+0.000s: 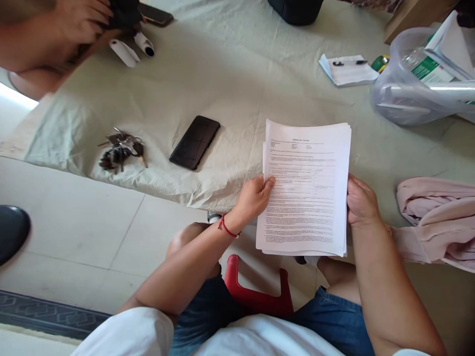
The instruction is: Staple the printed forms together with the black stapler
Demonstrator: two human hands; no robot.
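A stack of printed papers [302,198] is held up in front of me, over the near edge of the cloth-covered table. My left hand [256,197] grips its left edge, thumb on top and the other fingers behind the sheets. At the right edge, my right hand [361,200] is closed on the same stack, its fingertips partly hidden by the paper. The sheets are slightly out of line with one another, and the top one is filled with small print. Left of the stack, a black phone [195,142] lies flat on the table.
A bunch of keys [122,150] rests near the table's left edge. Farther right are a notepad [352,70] with a pen and a clear plastic tub [404,99] of papers. Pink fabric [438,212] lies at the right. Another person's hand [83,20] is at the upper left. A red stool [256,291] stands below.
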